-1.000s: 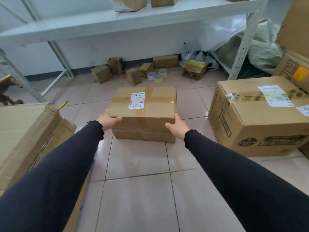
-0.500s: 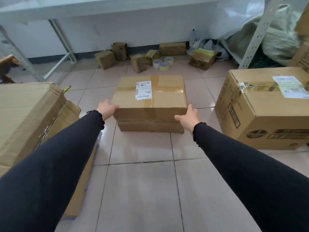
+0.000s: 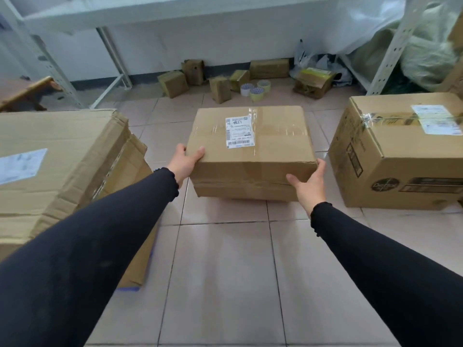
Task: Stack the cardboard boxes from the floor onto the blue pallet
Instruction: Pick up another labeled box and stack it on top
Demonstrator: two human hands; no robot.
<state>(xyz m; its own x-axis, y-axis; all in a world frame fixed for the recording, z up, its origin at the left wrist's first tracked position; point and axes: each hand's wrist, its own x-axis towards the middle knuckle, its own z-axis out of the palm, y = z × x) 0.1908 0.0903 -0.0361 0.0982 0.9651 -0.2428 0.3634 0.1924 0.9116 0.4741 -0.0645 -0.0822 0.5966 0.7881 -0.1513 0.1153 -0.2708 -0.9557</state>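
Note:
A taped cardboard box (image 3: 273, 144) with a white shipping label sits on the tiled floor in the middle of the view. My left hand (image 3: 185, 160) grips its near left corner, thumb on the top face. My right hand (image 3: 309, 182) presses against its near right corner, fingers spread along the side. A crushed large box (image 3: 62, 156) lies at the left, with a sliver of the blue pallet (image 3: 129, 289) showing under the flattened cardboard beside it. A bigger printed box (image 3: 398, 156) stands on the floor at the right.
Several small boxes (image 3: 172, 82) and tape rolls (image 3: 256, 92) lie by the back wall under a white metal shelf (image 3: 160, 11). Plastic bags (image 3: 426, 46) fill the right rack behind its upright (image 3: 390, 46). A wooden piece (image 3: 27, 90) pokes in at far left.
The camera has tilted down and closed in. Both hands have settled onto the box's near corners, the left thumb now over the top edge. The box looks slightly tipped toward me.

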